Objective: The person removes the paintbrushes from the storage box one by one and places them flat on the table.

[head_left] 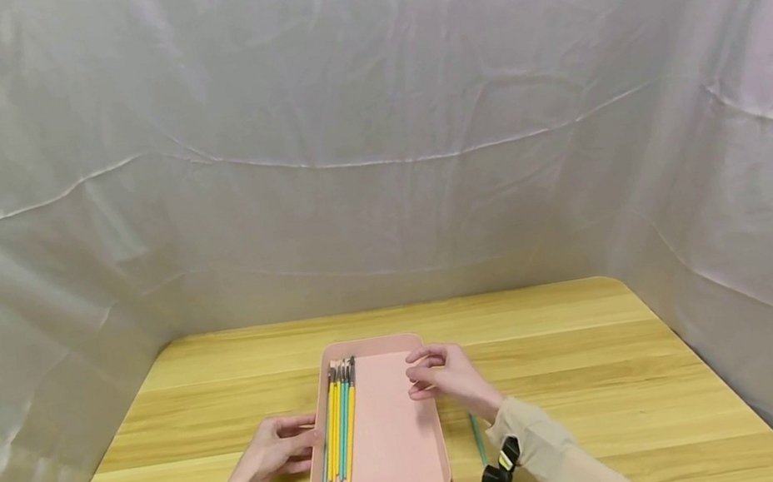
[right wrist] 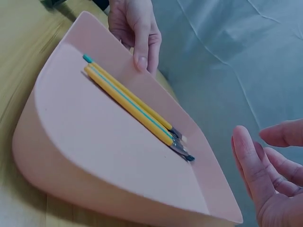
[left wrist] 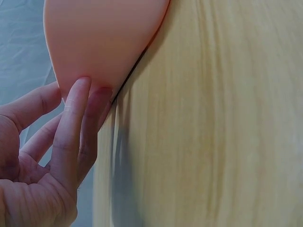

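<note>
A pink rectangular tray (head_left: 399, 441) rests on the table. Several paintbrushes (head_left: 340, 425) with yellow and teal handles lie side by side along its left inner wall, bristles towards the far end. My left hand (head_left: 276, 452) holds the tray's left side; in the left wrist view its fingers (left wrist: 71, 127) press the outer wall, with one at the rim. Above the tray's right rim hovers my right hand (head_left: 449, 374), fingers loosely bent and nothing between them. A teal stick, perhaps another brush handle (head_left: 478, 439), lies right of the tray, partly hidden by my right forearm.
The wooden table (head_left: 565, 364) extends around the tray on every side. Grey-white cloth (head_left: 383, 216) hangs behind it and along both sides. Black wrist cameras (head_left: 499, 472) are strapped to both sleeved forearms.
</note>
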Demonstrator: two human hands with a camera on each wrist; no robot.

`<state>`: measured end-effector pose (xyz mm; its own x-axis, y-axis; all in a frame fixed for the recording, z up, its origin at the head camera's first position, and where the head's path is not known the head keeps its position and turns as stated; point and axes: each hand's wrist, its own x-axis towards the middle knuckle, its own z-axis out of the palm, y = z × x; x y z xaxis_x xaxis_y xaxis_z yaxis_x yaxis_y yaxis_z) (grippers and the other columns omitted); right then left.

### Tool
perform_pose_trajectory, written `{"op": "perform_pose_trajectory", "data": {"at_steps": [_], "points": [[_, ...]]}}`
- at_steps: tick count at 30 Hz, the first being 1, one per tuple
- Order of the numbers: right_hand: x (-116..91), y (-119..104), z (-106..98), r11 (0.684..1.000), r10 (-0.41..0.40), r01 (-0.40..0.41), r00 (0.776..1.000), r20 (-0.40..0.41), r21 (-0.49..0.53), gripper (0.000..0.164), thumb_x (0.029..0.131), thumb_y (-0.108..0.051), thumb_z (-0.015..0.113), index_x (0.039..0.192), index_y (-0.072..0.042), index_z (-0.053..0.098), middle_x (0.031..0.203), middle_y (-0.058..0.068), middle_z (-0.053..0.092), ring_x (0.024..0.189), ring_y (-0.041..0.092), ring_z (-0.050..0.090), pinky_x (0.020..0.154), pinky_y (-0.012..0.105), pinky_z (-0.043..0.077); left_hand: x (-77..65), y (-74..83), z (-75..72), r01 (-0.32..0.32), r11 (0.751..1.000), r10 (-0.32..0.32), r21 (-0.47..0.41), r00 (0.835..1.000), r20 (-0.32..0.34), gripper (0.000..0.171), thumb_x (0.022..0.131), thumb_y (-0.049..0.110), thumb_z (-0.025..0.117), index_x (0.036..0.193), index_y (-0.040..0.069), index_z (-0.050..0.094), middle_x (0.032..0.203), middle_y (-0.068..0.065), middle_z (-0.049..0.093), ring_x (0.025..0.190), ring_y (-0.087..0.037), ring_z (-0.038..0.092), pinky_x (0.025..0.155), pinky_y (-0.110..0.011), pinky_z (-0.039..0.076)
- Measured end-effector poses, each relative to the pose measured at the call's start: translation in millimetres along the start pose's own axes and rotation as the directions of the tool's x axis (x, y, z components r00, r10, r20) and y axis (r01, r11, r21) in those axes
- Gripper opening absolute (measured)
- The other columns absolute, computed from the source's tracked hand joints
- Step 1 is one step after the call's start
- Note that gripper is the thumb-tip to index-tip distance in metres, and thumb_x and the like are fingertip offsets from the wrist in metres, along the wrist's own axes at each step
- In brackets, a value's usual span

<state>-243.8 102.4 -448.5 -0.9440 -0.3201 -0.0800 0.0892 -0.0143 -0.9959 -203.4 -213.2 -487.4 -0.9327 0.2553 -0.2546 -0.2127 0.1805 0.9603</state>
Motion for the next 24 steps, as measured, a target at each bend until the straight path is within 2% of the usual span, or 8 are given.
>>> {"op": "perform_pose_trajectory", "data": {"at_steps": [5, 10, 18, 21, 24], "points": [[7, -1, 7, 0.999, 0.021, -0.021, 1.0, 0.013, 0.043, 0.033, 0.093, 0.002, 0.061, 0.122, 0.015, 0.052, 0.082, 0.003, 0.066, 0.069, 0.011, 0.07, 0.071, 0.025, 0.065, 1.0, -1.1, -0.1, -0.007, 1.0, 0.007, 0.002, 1.0, 0.013, 0.056, 0.092, 0.011, 0.07, 0.137, -0.016, 0.049, 0.106, -0.014, 0.075, 0.086, -0.018, 0.074, 0.074, -0.032, 0.066], [17, -1, 19, 0.994, 0.076, -0.077, 0.997, 0.021, 0.072, 0.041, 0.091, 0.001, 0.064, 0.127, 0.016, 0.05, 0.084, 0.003, 0.067, 0.07, 0.011, 0.071, 0.072, 0.024, 0.065, 1.6, -1.5, -0.9, -0.007, 1.0, 0.007, -0.003, 1.0, 0.017, 0.056, 0.092, 0.01, 0.07, 0.137, -0.016, 0.049, 0.107, -0.015, 0.074, 0.086, -0.018, 0.074, 0.074, -0.032, 0.066], [31, 0, 38, 0.99, 0.117, -0.119, 0.992, 0.038, 0.074, 0.042, 0.091, 0.001, 0.065, 0.128, 0.016, 0.051, 0.083, 0.004, 0.067, 0.07, 0.012, 0.071, 0.074, 0.027, 0.066, 1.5, -1.9, -1.2, -0.01, 1.0, 0.01, -0.004, 1.0, 0.016, 0.057, 0.092, 0.011, 0.071, 0.137, -0.016, 0.049, 0.109, -0.018, 0.074, 0.087, -0.019, 0.074, 0.074, -0.033, 0.066], [36, 3, 44, 0.989, 0.129, -0.131, 0.991, 0.034, 0.068, 0.04, 0.091, 0.002, 0.064, 0.127, 0.016, 0.052, 0.085, 0.008, 0.068, 0.069, 0.013, 0.07, 0.073, 0.028, 0.066, 1.2, -2.3, -1.7, -0.01, 1.0, 0.01, -0.003, 1.0, 0.017, 0.057, 0.092, 0.011, 0.071, 0.137, -0.015, 0.049, 0.109, -0.018, 0.074, 0.086, -0.019, 0.074, 0.074, -0.032, 0.066], [40, 6, 49, 0.988, 0.144, -0.146, 0.989, 0.024, 0.059, 0.038, 0.091, 0.002, 0.065, 0.126, 0.015, 0.055, 0.092, 0.019, 0.072, 0.068, 0.013, 0.071, 0.073, 0.029, 0.066, 1.0, -2.4, -1.7, -0.011, 1.0, 0.011, -0.003, 1.0, 0.018, 0.057, 0.092, 0.011, 0.071, 0.137, -0.015, 0.049, 0.108, -0.016, 0.075, 0.085, -0.018, 0.074, 0.074, -0.032, 0.066]]}}
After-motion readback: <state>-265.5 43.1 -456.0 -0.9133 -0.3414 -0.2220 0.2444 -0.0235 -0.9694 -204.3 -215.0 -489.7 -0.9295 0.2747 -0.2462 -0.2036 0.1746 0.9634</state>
